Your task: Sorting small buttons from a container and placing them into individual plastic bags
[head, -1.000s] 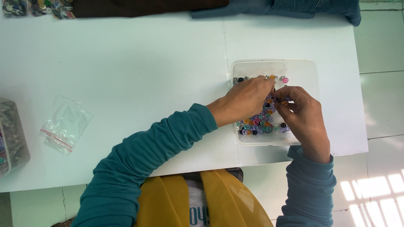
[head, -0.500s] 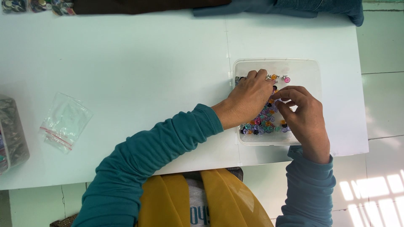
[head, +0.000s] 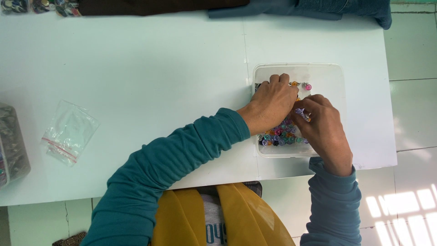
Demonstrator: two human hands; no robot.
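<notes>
A: Where are the small coloured beads (head: 282,134) being kept?

B: In the clear plastic tray (head: 327,73) on the white table (head: 136,68). They are being sorted under the left hand (head: 271,105), now shifted further up the tray, fingers curled.

A: And the right hand (head: 324,132)?

B: One bead is being pinched. The empty zip bag (head: 68,132) is lying well apart.

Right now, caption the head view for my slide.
Both hands, left and right, pick through small colourful beads in a clear tray.
</notes>
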